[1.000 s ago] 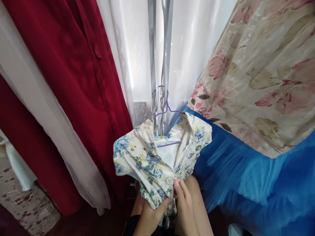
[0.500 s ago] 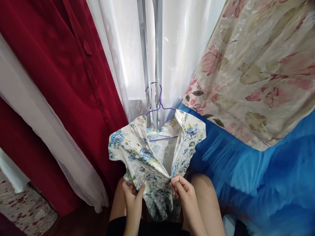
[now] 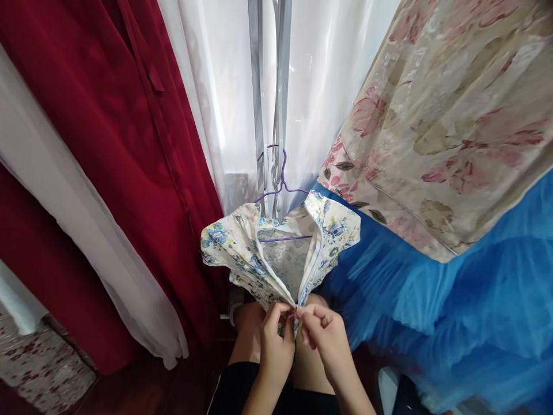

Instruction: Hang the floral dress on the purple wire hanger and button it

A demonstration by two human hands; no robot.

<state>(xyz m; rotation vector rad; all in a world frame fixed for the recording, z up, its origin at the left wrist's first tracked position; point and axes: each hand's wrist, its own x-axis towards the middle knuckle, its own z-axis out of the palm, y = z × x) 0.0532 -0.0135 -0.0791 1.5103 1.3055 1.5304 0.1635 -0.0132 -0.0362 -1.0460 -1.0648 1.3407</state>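
A white dress with blue flowers [image 3: 242,251] hangs on a purple wire hanger [image 3: 283,173], its zipped opening spread in a V. At the bottom of that V, my right hand [image 3: 322,331] pinches the zipper pull [image 3: 296,307]; the pull itself is mostly covered by the fingertips. Close beside it, my left hand [image 3: 276,331] is closed on the dress fabric just left of the zipper. The lower part of the dress is largely hidden behind both hands.
Red cloth [image 3: 142,150] and a pale sheer drape [image 3: 108,242] hang on the left. White curtain [image 3: 337,69] and grey metal bars [image 3: 283,86] stand behind the hanger. A beige floral garment [image 3: 449,132] and blue tulle [image 3: 415,300] fill the right side.
My left hand has moved right and up from the dress's side to beside the zipper. My right hand stays at the zipper pull, slightly higher. The legs have shifted.
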